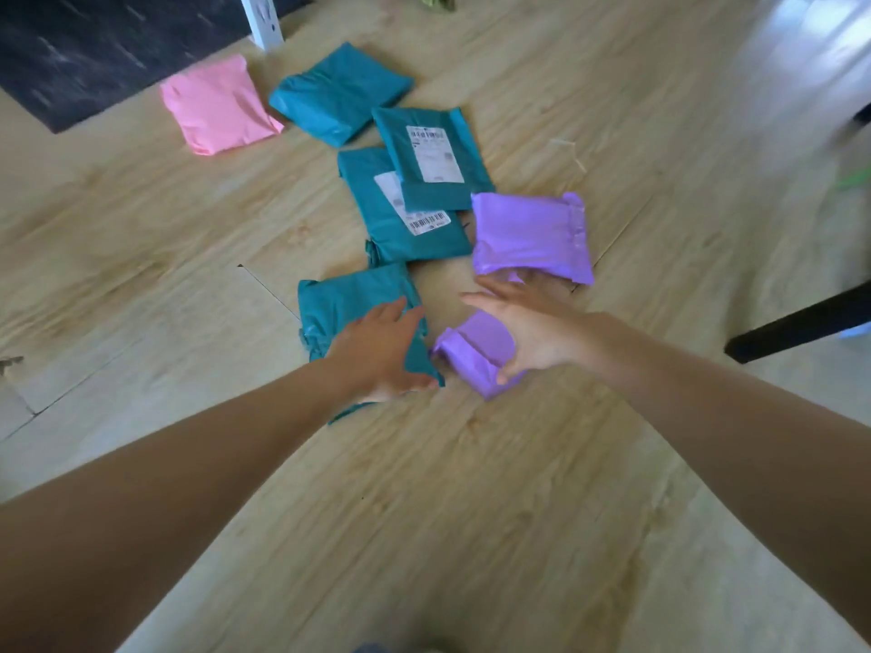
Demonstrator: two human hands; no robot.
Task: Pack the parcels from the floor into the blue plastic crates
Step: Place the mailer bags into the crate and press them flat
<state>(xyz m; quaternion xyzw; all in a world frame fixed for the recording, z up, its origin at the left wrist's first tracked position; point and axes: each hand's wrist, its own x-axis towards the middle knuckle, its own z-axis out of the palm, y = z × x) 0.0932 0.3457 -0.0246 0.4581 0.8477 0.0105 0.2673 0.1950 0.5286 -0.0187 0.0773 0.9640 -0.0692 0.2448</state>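
Observation:
Several soft parcels lie on the wooden floor. My left hand (382, 351) rests with straight fingers on the nearest teal parcel (344, 304). My right hand (532, 332) is spread open over a small purple parcel (476, 351), fingers touching its edge. A larger purple parcel (532, 238) lies just beyond that hand. Two teal parcels with white labels (433, 157) (405, 219) overlap in the middle. Farther back lie another teal parcel (339, 94) and a pink parcel (219, 106). No blue crate is in view.
A dark mat (94, 49) covers the floor at the far left, with a white furniture leg (261, 21) at its edge. A black furniture leg (801, 322) slants in from the right. A green object (438, 1) sits at the top edge.

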